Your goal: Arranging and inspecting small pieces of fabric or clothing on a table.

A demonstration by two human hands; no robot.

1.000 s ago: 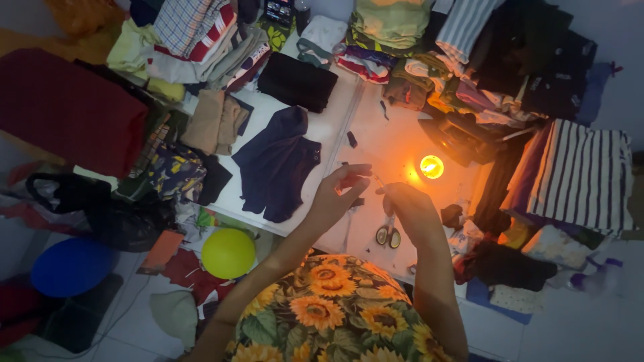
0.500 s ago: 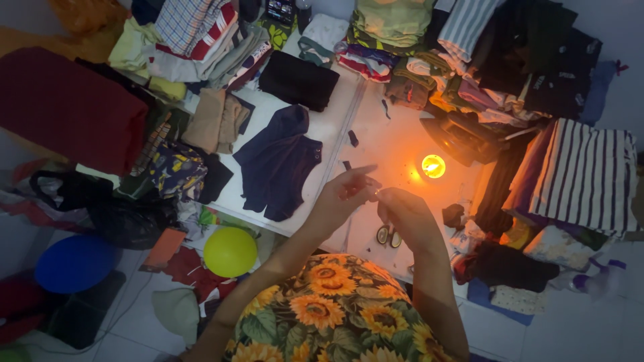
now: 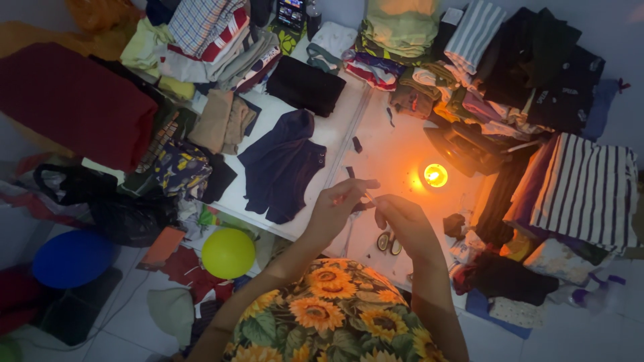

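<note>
Dark garment (image 3: 282,166): lies flat on the white table (image 3: 335,134), left of your hands.
Your left hand (image 3: 335,209): fingers pinch a thin strip (image 3: 367,196).
Your right hand (image 3: 402,224): fingertips grip the strip's other end.
Candle (image 3: 435,175): burns beyond.

Printed package (image 3: 295,12): at 11 o'clock on the top edge, behind the folded black cloth; small upright rectangle, dark face with multicoloured patches.
Dark canister (image 3: 313,15): just at its 3 o'clock side; narrow, upright, black.
Labels, signs, screens: none legible elsewhere.
</note>
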